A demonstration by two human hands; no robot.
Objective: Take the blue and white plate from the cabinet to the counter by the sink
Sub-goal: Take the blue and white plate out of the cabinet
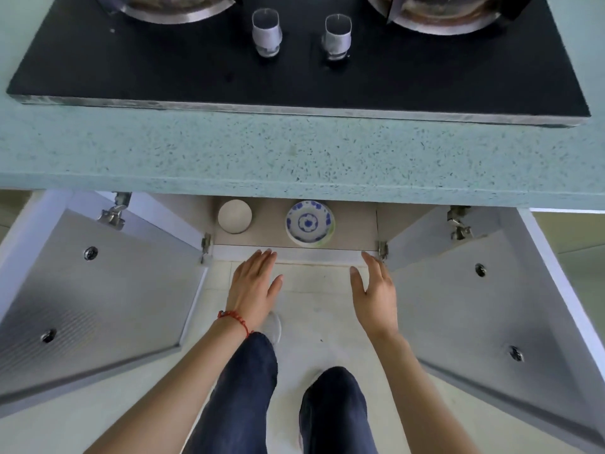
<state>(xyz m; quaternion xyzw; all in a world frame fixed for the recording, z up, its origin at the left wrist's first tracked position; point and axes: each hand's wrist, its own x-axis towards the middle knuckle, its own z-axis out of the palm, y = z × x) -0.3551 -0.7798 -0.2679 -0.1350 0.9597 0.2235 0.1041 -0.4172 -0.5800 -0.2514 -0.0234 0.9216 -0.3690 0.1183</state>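
A blue and white patterned plate [309, 223] lies on the cabinet floor [353, 231] under the counter, near the front edge, with another dish partly hidden beneath it. Both cabinet doors stand wide open. My left hand [253, 285] hovers flat just in front of the cabinet's front lip, left of the plate, fingers spread and empty. My right hand [375, 290] hangs at the same height to the plate's right, fingers apart, holding nothing. Neither hand touches the plate.
A plain white round dish [235, 216] sits in the cabinet left of the plate. The open left door [98, 290] and right door [484, 303] flank my arms. Overhead runs the speckled green counter [294, 152] with a black gas hob [294, 67] and two knobs.
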